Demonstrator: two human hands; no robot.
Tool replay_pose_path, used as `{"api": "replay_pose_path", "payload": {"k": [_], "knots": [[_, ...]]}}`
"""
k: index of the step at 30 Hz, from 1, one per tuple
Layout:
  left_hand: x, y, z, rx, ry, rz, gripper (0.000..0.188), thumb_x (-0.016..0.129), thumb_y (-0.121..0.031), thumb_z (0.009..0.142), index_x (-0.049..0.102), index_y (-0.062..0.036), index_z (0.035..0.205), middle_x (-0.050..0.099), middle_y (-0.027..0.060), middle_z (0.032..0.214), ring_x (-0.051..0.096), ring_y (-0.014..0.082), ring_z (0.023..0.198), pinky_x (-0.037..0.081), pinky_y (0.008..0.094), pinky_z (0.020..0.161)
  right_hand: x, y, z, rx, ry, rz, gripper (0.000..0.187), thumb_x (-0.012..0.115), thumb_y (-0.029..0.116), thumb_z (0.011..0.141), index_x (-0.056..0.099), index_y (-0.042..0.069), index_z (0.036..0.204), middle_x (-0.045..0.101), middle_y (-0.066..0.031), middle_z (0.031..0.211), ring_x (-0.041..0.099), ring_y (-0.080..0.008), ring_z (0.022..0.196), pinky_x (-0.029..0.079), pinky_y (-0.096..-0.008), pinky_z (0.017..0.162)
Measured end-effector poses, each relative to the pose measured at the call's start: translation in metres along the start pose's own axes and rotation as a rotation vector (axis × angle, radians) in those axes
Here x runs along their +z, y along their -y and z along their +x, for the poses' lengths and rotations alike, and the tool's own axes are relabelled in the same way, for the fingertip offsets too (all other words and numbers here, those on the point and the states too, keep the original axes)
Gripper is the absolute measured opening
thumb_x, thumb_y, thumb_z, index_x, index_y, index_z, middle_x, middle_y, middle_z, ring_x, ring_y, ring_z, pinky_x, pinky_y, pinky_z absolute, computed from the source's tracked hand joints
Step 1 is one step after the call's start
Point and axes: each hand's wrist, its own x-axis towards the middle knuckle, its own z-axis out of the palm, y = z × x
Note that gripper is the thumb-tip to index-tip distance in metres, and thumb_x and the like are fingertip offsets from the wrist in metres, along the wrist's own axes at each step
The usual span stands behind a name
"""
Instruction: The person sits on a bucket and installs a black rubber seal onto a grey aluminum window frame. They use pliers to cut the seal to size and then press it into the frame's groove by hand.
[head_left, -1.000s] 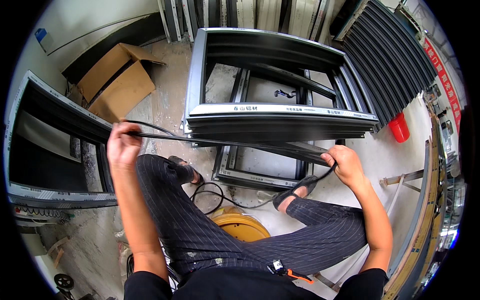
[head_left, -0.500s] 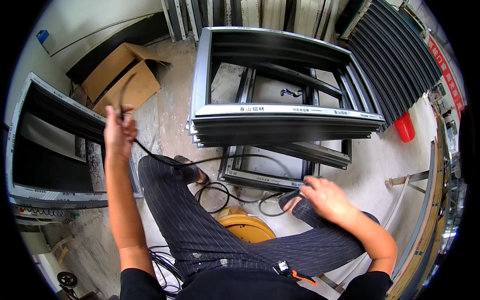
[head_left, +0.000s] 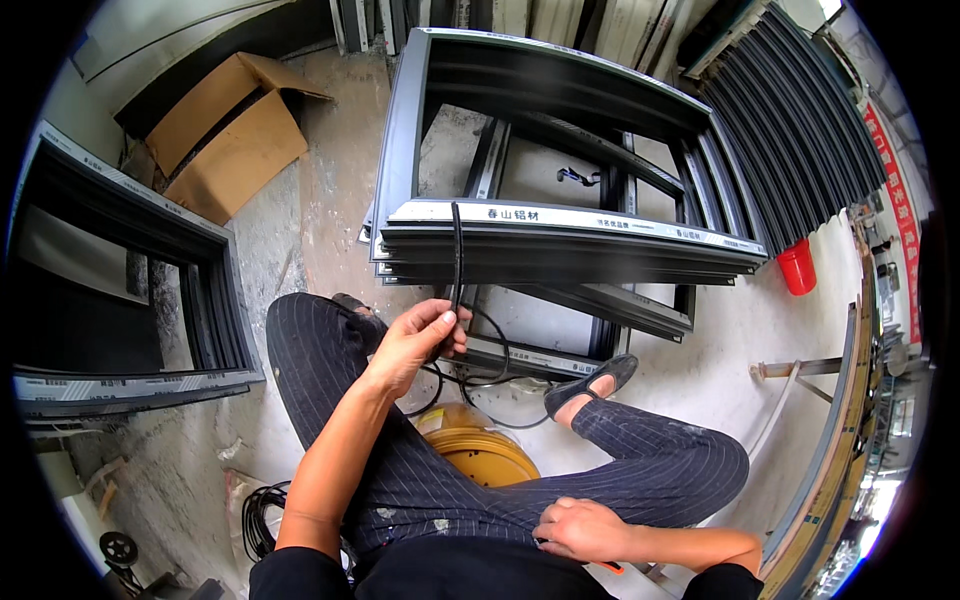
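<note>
A black flexible strip (head_left: 458, 250) is pinched in my left hand (head_left: 425, 340), its free end standing up in front of the stacked window frames (head_left: 600, 222). Below that hand the strip loops down to the floor between my feet. My right hand (head_left: 585, 530) lies at my waist, fingers curled, over an orange-handled tool (head_left: 612, 568) of which just the orange end shows. What those fingers hold, if anything, is hidden. A yellow round tub (head_left: 485, 462) stands between my legs.
More frames (head_left: 130, 385) stand at the left, near an open cardboard box (head_left: 240, 150). A coil of black strip (head_left: 262, 520) lies at the lower left. Dark profiles (head_left: 800, 110) lean at the far right beside a red bucket (head_left: 797, 268). A metal stand (head_left: 800, 368) is at the right.
My left hand has come right and down toward the middle, carrying the strip's end. My right hand has left the strip near the frames and drawn back to my waist.
</note>
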Motion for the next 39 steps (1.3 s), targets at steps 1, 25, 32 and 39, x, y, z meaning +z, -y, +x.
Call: {"api": "replay_pose_path", "payload": {"k": [1,25,32,39], "knots": [[0.002,0.0,0.0,-0.014,-0.01,0.002,0.023,0.055,-0.021,0.099,0.061,-0.0027,0.111,0.062,0.0023,0.084,0.06,0.0121,0.078,0.048,0.0246,0.075,0.001,0.0,-0.002,-0.013,0.002,0.008,0.034,0.069,0.027,0.083,0.063,0.01,0.112,0.063,-0.0075,0.101,0.058,-0.0271,0.098,0.05,-0.0364,0.084],[0.041,0.051,-0.06,-0.264,0.045,-0.18,0.026,0.046,-0.015,0.097,0.057,0.0038,0.111,0.059,0.0051,0.087,0.052,0.0136,0.074,0.043,0.0257,0.072,0.01,-0.024,0.044,0.259,-0.434,1.58,0.088,0.071,-0.002,0.083,0.015,0.008,0.151,0.056,-0.016,0.112,0.058,-0.0191,0.105,0.051,-0.032,0.09],[0.047,0.056,-0.07,-0.215,0.098,0.103,0.027,0.044,-0.024,0.103,0.056,-0.0031,0.115,0.055,0.0021,0.082,0.05,0.0102,0.076,0.041,0.0237,0.073,-0.001,-0.027,0.041,0.294,-0.268,1.512,0.07,0.071,0.0,0.084,0.032,-0.002,0.143,0.062,-0.0067,0.094,0.062,-0.0147,0.091,0.05,-0.0275,0.084],[0.055,0.069,-0.075,-0.211,0.099,0.061,0.028,0.046,-0.024,0.102,0.057,-0.0002,0.111,0.056,0.0018,0.085,0.049,0.0094,0.077,0.042,0.023,0.074,-0.014,-0.026,0.043,0.153,-0.081,1.569,0.063,0.076,0.014,0.083,0.044,0.003,0.136,0.066,-0.0069,0.099,0.061,-0.0121,0.096,0.046,-0.0265,0.088]]}}
